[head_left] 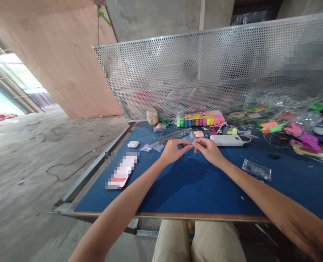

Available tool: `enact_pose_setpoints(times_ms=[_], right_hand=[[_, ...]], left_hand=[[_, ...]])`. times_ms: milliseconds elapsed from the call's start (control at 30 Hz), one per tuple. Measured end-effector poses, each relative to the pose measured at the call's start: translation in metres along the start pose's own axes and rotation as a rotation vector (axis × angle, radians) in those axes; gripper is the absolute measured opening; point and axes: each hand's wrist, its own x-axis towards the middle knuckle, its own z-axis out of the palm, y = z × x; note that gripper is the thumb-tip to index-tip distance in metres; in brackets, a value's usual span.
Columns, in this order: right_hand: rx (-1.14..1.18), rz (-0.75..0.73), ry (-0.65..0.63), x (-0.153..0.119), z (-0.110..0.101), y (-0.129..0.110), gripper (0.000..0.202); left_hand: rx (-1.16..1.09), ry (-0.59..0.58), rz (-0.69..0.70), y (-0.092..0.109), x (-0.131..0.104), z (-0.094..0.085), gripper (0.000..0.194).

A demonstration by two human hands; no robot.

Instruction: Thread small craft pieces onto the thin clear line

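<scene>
My left hand (175, 151) and my right hand (208, 150) meet over the middle of the blue table (177, 193). Thumb and fingers of each are pinched together, their tips almost touching. What they pinch is too small to make out; a faint thin strand shows just below them. Right behind the fingers lie a small clear plastic bag (189, 137) and a peach-coloured piece (198, 134). A bundle of thin wires (174, 135) lies beyond my left hand. Close to my right hand is a long white device (226, 140) with a cable.
A phone (124, 169) and a white earbud case (133, 144) lie at left. At the back are a pack of coloured clay (201, 119) and a perforated metal panel (172, 72). Colourful pieces (304, 136) and a clear packet (256, 169) lie at right.
</scene>
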Motion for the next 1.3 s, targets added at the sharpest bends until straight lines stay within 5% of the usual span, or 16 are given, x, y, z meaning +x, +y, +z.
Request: enact_pose_setpoints(times_ms=[367,733,933,1167,1300], right_hand=[[-0.159,-0.062,-0.016,-0.002,-0.001,-0.006,0.021],[-0.279,-0.145,-0.005,-0.005,-0.002,-0.009,0.018],[-0.057,-0.029,-0.037,-0.001,-0.002,-0.002,0.021],[0.139,0.110,-0.101,0.001,-0.001,0.002,0.027],[0.204,0.142,-0.094,0.002,0.000,0.002,0.028]], left_hand=[[0.205,-0.011,0.063,0.006,-0.001,-0.001,0.027],[-0.055,-0.185,-0.005,0.006,-0.001,-0.003,0.034],[0.194,-0.069,0.140,0.008,-0.003,-0.006,0.020],[0.498,0.093,0.305,0.004,-0.003,-0.011,0.034],[0.669,0.104,0.459,0.003,-0.004,-0.014,0.025]])
